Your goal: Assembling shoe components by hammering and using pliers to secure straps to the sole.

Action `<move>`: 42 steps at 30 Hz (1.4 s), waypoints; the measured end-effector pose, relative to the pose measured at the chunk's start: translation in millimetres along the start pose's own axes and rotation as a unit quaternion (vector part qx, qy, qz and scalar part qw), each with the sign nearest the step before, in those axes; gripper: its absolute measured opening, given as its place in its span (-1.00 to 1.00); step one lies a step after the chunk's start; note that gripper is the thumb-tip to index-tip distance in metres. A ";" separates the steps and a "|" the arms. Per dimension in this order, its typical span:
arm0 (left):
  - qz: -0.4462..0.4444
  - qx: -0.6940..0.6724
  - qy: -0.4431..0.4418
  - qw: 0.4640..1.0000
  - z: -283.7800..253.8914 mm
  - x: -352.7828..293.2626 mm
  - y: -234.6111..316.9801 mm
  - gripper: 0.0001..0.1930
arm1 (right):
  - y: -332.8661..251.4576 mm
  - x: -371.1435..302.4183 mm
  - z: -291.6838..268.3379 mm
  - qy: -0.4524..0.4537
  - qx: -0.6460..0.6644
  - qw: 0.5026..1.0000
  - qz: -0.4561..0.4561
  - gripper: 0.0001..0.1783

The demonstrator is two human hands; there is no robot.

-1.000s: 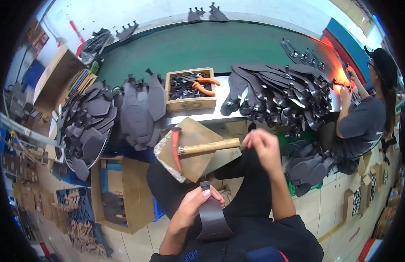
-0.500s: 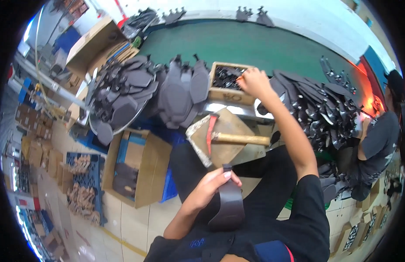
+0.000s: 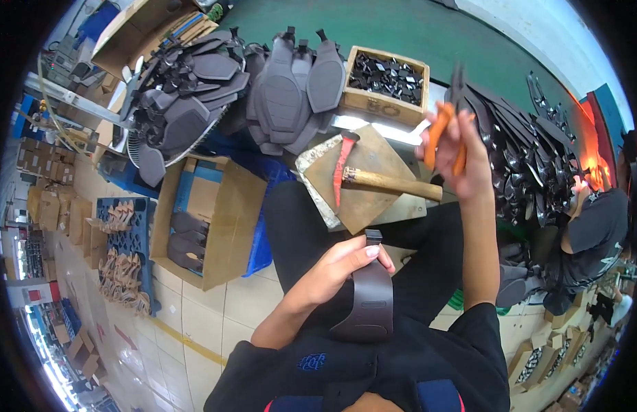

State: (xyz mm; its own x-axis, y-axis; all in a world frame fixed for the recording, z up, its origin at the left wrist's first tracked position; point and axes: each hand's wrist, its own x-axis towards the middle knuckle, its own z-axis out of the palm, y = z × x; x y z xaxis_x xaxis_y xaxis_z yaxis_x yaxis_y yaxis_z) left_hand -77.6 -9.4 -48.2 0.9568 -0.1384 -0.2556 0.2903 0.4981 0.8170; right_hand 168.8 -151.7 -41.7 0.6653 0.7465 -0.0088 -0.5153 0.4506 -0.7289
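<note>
My left hand (image 3: 340, 269) is closed around a dark brown curved padded piece (image 3: 371, 305), close to my lap. A small black clip (image 3: 374, 237) sits at its upper end, just above my thumb. Raised on the right, my right hand (image 3: 470, 154) grips orange-handled pliers (image 3: 439, 129). Their dark jaws point up and are smeared by motion. In front of me, a red-headed hammer (image 3: 394, 184) with a wooden handle lies on a tan board (image 3: 372, 154).
Beyond the board stands a wooden box (image 3: 365, 103) of small black clips. Dark padded pieces (image 3: 281, 99) are piled left of it, more (image 3: 514, 147) on the right. An open cardboard box (image 3: 229, 226) stands at left. Another person (image 3: 597, 226) works at far right.
My right hand has come back from the clip box toward me, and the pliers now show plainly in it. My left hand still holds the brown piece; the view has tilted down.
</note>
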 end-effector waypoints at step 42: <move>-0.012 0.017 -0.005 1.000 6.6 -6.2 -1.3 -0.61 | -24.1 -114.7 50.0 -0.210 -0.731 0.645 0.068 -0.58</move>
State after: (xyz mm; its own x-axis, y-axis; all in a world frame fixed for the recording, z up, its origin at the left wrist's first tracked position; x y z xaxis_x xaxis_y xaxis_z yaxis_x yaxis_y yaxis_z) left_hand -83.8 -14.9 -44.3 0.9498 -0.1575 -0.2704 0.3129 0.4649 0.8282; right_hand 77.9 -223.8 11.1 0.3046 0.9355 -0.1792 0.7114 -0.3486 -0.6103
